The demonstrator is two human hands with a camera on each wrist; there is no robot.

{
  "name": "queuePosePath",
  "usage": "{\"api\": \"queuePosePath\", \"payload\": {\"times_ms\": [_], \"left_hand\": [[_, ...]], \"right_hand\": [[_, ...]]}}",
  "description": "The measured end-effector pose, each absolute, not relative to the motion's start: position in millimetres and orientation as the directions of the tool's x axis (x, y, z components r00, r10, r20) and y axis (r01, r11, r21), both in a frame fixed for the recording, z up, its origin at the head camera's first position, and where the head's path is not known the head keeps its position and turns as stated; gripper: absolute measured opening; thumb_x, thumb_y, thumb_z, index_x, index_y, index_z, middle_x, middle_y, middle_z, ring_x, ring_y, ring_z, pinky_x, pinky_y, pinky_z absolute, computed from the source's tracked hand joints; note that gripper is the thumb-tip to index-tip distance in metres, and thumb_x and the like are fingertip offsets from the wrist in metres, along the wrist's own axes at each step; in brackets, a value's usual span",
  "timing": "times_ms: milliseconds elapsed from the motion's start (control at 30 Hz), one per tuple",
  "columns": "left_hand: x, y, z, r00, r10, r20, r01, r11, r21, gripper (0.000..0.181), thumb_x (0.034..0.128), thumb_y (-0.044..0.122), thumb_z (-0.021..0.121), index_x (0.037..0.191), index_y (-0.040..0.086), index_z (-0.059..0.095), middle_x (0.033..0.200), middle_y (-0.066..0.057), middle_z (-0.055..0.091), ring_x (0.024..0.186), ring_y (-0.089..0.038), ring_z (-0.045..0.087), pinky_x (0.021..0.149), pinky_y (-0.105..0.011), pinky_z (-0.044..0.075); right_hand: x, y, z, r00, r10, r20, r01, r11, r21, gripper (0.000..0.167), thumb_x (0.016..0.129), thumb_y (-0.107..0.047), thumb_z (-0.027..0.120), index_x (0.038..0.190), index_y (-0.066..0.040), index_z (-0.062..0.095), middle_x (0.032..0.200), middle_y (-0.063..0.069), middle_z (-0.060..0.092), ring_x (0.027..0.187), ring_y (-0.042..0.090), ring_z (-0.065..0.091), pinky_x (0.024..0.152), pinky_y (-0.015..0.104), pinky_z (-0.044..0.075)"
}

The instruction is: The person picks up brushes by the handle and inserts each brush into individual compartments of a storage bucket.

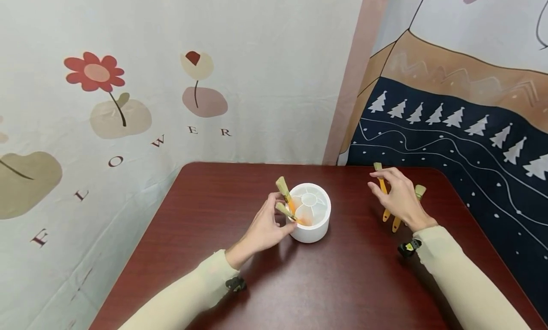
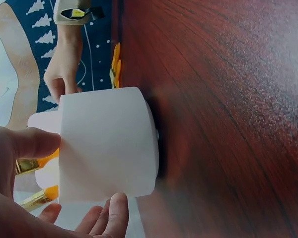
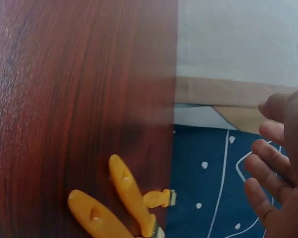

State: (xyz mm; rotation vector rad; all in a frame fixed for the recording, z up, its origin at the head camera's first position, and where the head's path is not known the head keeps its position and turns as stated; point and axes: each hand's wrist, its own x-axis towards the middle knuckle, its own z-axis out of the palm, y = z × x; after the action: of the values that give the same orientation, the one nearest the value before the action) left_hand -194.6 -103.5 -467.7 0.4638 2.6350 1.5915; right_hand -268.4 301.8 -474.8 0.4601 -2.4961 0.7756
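In the head view a round white divided holder stands on the table, and two paintbrushes lean in it, pale bristles up. My left hand holds the holder's left side, thumb at the front and fingers farther back. The left wrist view shows that thumb at the rim of the holder and fingertips along its wall. My right hand hovers above loose paintbrushes with yellow handles, its fingers spread and slightly bent, nothing in them. Three yellow handles show in the right wrist view; their bristles are partly hidden.
The dark red-brown table carries the holder near its middle and the loose brushes at the back right. Behind the table hangs a pale printed curtain; at the right is a navy cloth with white trees.
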Motion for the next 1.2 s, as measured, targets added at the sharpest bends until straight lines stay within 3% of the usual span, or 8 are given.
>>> {"api": "queuePosePath", "payload": {"times_ms": [100,200,400,567,800,1200], "left_hand": [[-195.2,-105.0,-467.7,-0.949,0.286,0.135,0.252,0.426,0.869,0.077,0.0948,0.009,0.09,0.16,0.007,0.05,0.143,-0.021,0.071,0.123,-0.047,0.081,0.097,-0.059,0.07],[-196.4,-106.1,-467.9,-0.944,0.298,0.141,0.264,0.428,0.864,0.073,0.0952,0.009,0.089,0.158,0.008,0.052,0.141,-0.021,0.073,0.121,-0.045,0.081,0.097,-0.059,0.07],[-199.3,-108.2,-467.2,-0.945,0.302,0.122,0.257,0.46,0.85,0.071,0.0953,0.01,0.087,0.158,0.013,0.054,0.134,-0.016,0.079,0.118,-0.034,0.083,0.1,-0.051,0.069],[-200.0,-107.8,-466.5,-0.956,0.279,0.094,0.22,0.464,0.858,0.07,0.096,0.01,0.084,0.159,0.018,0.056,0.126,-0.013,0.084,0.118,-0.03,0.083,0.109,-0.056,0.063],[-201.3,-104.3,-465.2,-0.965,0.249,0.088,0.198,0.463,0.864,0.067,0.0943,0.011,0.084,0.156,0.017,0.06,0.147,-0.013,0.08,0.122,-0.031,0.083,0.114,-0.061,0.06],[-198.4,-101.0,-465.2,-0.972,0.225,0.068,0.16,0.423,0.892,0.064,0.0942,0.006,0.081,0.154,0.015,0.062,0.153,-0.016,0.077,0.125,-0.035,0.083,0.111,-0.058,0.065]], "right_hand": [[-270.9,305.0,-477.5,-0.848,-0.172,0.501,-0.421,0.792,-0.441,0.036,0.108,-0.013,0.084,0.14,0.001,0.078,0.139,0.025,0.073,0.125,0.047,0.071,0.103,0.066,0.061],[-273.3,308.2,-480.4,-0.881,-0.163,0.443,-0.377,0.808,-0.453,0.039,0.111,-0.015,0.08,0.144,0.004,0.075,0.145,0.03,0.069,0.13,0.052,0.069,0.108,0.073,0.059],[-281.7,314.8,-487.4,-0.942,-0.132,0.308,-0.274,0.834,-0.479,0.047,0.115,-0.019,0.074,0.154,0.007,0.068,0.159,0.036,0.06,0.139,0.058,0.063,0.115,0.077,0.055],[-289.9,316.7,-492.4,-0.971,-0.123,0.206,-0.211,0.848,-0.486,0.055,0.115,-0.022,0.072,0.16,0.009,0.061,0.167,0.038,0.052,0.146,0.061,0.059,0.12,0.077,0.053],[-297.7,319.7,-496.2,-0.989,-0.115,0.09,-0.144,0.87,-0.472,0.064,0.116,-0.024,0.07,0.165,0.014,0.052,0.174,0.043,0.042,0.156,0.065,0.048,0.128,0.08,0.044],[-300.8,322.9,-501.7,-0.992,-0.124,0.023,-0.121,0.892,-0.435,0.065,0.116,-0.025,0.069,0.163,0.017,0.052,0.174,0.042,0.045,0.16,0.067,0.043,0.124,0.09,0.036]]}}
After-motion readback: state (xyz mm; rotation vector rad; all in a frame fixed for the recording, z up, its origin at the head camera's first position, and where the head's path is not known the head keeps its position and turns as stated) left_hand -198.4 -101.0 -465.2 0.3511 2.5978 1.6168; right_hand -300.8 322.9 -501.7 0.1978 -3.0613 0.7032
